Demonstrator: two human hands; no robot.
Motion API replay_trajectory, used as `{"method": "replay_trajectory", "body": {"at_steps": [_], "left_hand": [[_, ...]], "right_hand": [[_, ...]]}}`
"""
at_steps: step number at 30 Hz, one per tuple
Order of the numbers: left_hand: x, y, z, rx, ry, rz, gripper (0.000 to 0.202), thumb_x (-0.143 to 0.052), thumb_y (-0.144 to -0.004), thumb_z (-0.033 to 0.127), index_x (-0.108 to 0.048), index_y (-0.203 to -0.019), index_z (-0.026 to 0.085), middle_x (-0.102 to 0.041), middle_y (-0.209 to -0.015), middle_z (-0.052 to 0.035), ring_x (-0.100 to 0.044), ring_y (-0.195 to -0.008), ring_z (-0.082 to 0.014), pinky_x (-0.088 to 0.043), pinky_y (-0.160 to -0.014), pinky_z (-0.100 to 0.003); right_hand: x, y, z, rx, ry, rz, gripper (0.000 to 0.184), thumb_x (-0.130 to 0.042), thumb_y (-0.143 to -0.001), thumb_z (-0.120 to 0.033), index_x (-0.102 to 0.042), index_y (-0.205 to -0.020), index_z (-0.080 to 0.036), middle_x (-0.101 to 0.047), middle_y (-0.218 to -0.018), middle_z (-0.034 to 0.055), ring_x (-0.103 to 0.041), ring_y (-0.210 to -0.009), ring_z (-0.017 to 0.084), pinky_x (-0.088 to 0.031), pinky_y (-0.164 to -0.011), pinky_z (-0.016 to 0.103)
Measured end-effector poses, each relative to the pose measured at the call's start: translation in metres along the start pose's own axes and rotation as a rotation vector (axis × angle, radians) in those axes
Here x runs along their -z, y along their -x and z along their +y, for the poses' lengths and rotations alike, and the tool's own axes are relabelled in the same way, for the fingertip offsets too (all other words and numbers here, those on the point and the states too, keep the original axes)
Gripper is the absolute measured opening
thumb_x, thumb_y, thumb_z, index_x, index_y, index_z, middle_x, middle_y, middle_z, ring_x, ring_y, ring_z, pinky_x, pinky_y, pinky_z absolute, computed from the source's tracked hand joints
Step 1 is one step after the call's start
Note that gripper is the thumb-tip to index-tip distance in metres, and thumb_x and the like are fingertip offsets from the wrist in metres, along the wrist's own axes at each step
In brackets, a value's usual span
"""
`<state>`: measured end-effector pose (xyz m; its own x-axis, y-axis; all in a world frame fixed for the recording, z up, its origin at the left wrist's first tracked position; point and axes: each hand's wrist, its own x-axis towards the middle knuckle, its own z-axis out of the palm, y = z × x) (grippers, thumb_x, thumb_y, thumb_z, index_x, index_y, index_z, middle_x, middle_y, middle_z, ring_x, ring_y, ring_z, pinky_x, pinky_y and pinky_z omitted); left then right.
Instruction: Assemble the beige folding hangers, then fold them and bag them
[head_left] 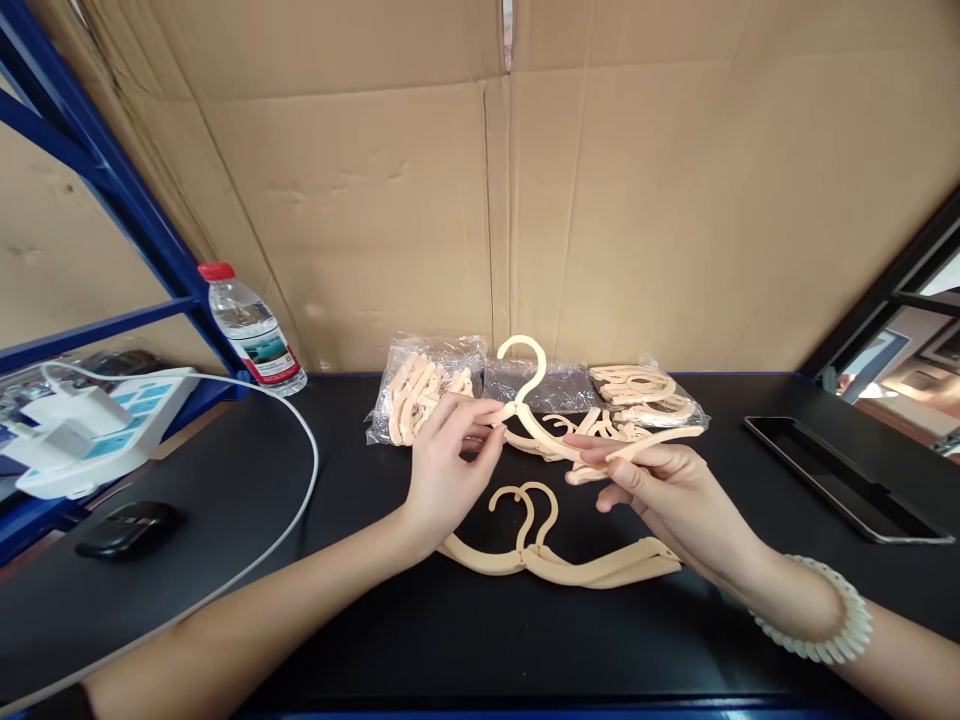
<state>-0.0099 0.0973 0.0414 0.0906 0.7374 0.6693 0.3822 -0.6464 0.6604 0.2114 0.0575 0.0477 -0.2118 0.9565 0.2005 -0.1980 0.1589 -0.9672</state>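
Note:
Between my two hands, a cream plastic folding hanger (536, 425) is held up above the table with its hook pointing upward. My left hand (456, 460) pinches it beside the base of the hook. Fingers and thumb of my right hand (660, 485) are closed on its arm at the right, and a slim end sticks out past them. Below, two similar hangers (592, 570) lie overlapping on the black table (375, 640), hooks toward the back. More loose hanger parts (600, 425) lie behind my hands, partly hidden.
Clear bags of hanger parts stand at the back left (427, 390) and back right (645, 390). A water bottle (259, 335), a power strip (112, 425), a white cable (311, 460) and a black mouse (127, 528) are at left. A dark tablet (840, 480) lies right. Cardboard (645, 200) walls the back.

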Motion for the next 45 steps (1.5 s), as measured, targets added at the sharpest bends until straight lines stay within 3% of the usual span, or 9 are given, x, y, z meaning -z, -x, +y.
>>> {"method": "replay_trajectory", "body": {"at_steps": [3,7,11,17,22,27,31,38,45], "left_hand": [[0.000,0.008,0.000,-0.181,-0.017,0.035,0.032,-0.057,-0.086,0.012,-0.056,-0.116,0.022,-0.049,-0.112,-0.0067,-0.068,-0.092,-0.0152,-0.063,-0.072,-0.027],[0.001,0.016,0.007,-0.352,-0.009,-0.124,0.015,-0.059,-0.082,0.009,-0.060,-0.092,0.019,-0.062,-0.088,-0.0054,-0.065,-0.085,-0.0175,-0.060,-0.072,-0.031],[-0.003,0.018,0.020,0.009,0.229,-0.533,0.018,-0.063,-0.083,0.024,-0.060,-0.100,0.017,-0.060,-0.079,-0.0028,-0.060,-0.065,-0.0119,-0.053,-0.057,-0.024],[-0.011,0.015,0.031,0.262,0.617,-0.662,0.048,-0.067,-0.082,0.038,-0.051,-0.124,0.020,-0.062,-0.101,-0.0085,-0.062,-0.081,-0.0160,-0.051,-0.062,-0.025],[-0.016,0.016,0.031,0.363,0.788,-0.626,0.045,-0.062,-0.086,0.046,-0.056,-0.121,0.018,-0.061,-0.079,-0.0029,-0.058,-0.061,-0.0113,-0.050,-0.053,-0.023],[-0.014,0.016,0.025,0.415,0.689,-0.564,0.036,-0.061,-0.087,0.043,-0.065,-0.111,0.016,-0.064,-0.085,-0.0052,-0.061,-0.066,-0.0118,-0.056,-0.062,-0.027],[-0.009,0.015,0.021,0.461,0.615,-0.517,0.036,-0.063,-0.086,0.039,-0.068,-0.111,0.014,-0.068,-0.083,-0.0061,-0.062,-0.067,-0.0123,-0.056,-0.065,-0.026],[-0.003,0.016,0.017,0.467,0.515,-0.483,0.037,-0.064,-0.085,0.039,-0.069,-0.112,0.014,-0.073,-0.083,-0.0070,-0.065,-0.067,-0.0136,-0.059,-0.065,-0.028],[0.002,0.012,0.019,0.436,0.396,-0.461,0.032,-0.066,-0.082,0.036,-0.073,-0.104,0.015,-0.075,-0.083,-0.0074,-0.068,-0.064,-0.0149,-0.061,-0.065,-0.029]], "right_hand": [[0.004,-0.003,-0.003,-0.042,-0.006,0.061,0.017,-0.077,-0.077,-0.041,-0.080,-0.076,-0.024,-0.076,-0.098,0.0109,-0.061,-0.117,0.029,-0.061,-0.069,0.026],[0.010,-0.004,-0.006,-0.058,-0.008,0.056,0.023,-0.074,-0.078,-0.045,-0.080,-0.076,-0.023,-0.076,-0.093,0.0117,-0.061,-0.116,0.027,-0.061,-0.074,0.024],[0.010,-0.002,-0.010,-0.037,-0.028,0.025,0.020,-0.075,-0.079,-0.042,-0.080,-0.076,-0.023,-0.076,-0.088,0.0104,-0.069,-0.095,0.022,-0.060,-0.070,0.025],[-0.006,0.004,-0.007,-0.077,-0.076,-0.120,0.020,-0.073,-0.081,-0.039,-0.078,-0.084,-0.020,-0.074,-0.078,0.0093,-0.067,-0.066,0.017,-0.057,-0.061,0.028],[-0.012,0.006,0.003,-0.103,-0.065,-0.081,0.027,-0.070,-0.082,-0.044,-0.073,-0.074,-0.018,-0.062,-0.065,0.0044,-0.055,-0.057,0.013,-0.045,-0.048,0.024],[-0.001,0.003,0.001,-0.024,0.052,0.086,0.024,-0.069,-0.084,-0.043,-0.071,-0.077,-0.020,-0.061,-0.102,0.0065,-0.045,-0.058,0.008,-0.042,-0.049,0.024],[0.009,-0.003,-0.007,-0.059,-0.014,0.205,0.027,-0.073,-0.078,-0.045,-0.067,-0.075,-0.019,-0.055,-0.079,0.0035,-0.046,-0.062,0.012,-0.036,-0.041,0.020],[0.018,-0.008,-0.007,-0.215,-0.114,0.093,0.026,-0.082,-0.071,-0.038,-0.067,-0.080,-0.018,-0.063,-0.079,0.0019,-0.062,-0.072,0.012,-0.056,-0.064,0.023],[0.023,-0.010,-0.004,-0.256,-0.116,0.037,0.025,-0.087,-0.065,-0.028,-0.068,-0.080,-0.020,-0.061,-0.082,-0.0016,-0.060,-0.073,0.010,-0.056,-0.073,0.025]]}}
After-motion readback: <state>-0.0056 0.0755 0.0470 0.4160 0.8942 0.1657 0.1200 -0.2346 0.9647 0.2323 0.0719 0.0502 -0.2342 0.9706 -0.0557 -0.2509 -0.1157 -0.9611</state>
